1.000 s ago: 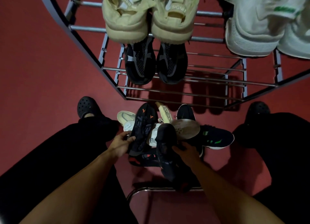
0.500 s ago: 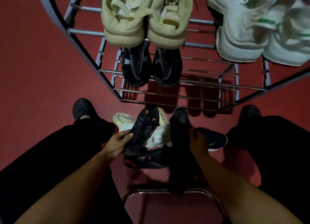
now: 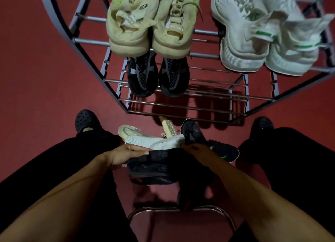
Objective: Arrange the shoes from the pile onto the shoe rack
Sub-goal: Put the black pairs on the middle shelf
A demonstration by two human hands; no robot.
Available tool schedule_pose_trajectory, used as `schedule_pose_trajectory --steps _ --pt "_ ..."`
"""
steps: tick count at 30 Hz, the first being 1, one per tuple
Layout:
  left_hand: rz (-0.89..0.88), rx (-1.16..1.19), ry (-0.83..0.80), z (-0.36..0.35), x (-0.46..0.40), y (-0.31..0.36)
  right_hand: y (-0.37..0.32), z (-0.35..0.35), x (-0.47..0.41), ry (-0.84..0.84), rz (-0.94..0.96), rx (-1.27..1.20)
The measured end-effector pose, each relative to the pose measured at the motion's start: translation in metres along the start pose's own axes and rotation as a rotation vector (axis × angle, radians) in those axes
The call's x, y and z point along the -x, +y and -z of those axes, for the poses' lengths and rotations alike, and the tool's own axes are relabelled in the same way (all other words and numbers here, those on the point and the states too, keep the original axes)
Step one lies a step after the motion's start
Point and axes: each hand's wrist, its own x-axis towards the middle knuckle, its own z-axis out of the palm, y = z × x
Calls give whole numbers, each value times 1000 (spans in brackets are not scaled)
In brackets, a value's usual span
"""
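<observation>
My left hand (image 3: 126, 155) grips a black shoe (image 3: 150, 164) that lies on its side above the pile. My right hand (image 3: 194, 148) holds a second black shoe (image 3: 192, 133), most of it hidden in shadow under my wrist. Beneath them the pile on the floor holds white and cream sneakers (image 3: 154, 141) and a black sneaker with a green mark (image 3: 224, 152). The metal shoe rack (image 3: 181, 104) stands ahead. Its top tier carries a beige pair (image 3: 150, 24) and a white pair with green stripes (image 3: 262, 37). A black mesh pair (image 3: 157, 75) sits on a lower tier.
The floor is dark red. My legs in black trousers and black clogs (image 3: 85, 120) flank the pile. A chrome stool frame (image 3: 181, 211) curves below my arms. Bare rack bars show to the right of the black mesh pair.
The left-hand shoe went from sole-up and upright to lying on its side, nearer to me. My right hand rose and came forward with its shoe. The view shifted toward the rack.
</observation>
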Motion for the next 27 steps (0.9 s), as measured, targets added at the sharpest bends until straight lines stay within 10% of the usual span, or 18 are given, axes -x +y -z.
schedule_pose_trajectory --steps 6,13,18,27 --pt "33 588 249 -12 -17 -15 21 -10 13 178 -87 -210" --pt "80 428 131 -95 -50 -18 19 -58 9 225 -21 -217" --pt "10 541 340 -105 -70 -27 63 -10 4 715 -178 66" --pt "69 404 312 -93 -58 -29 81 -9 32 232 -445 -629"
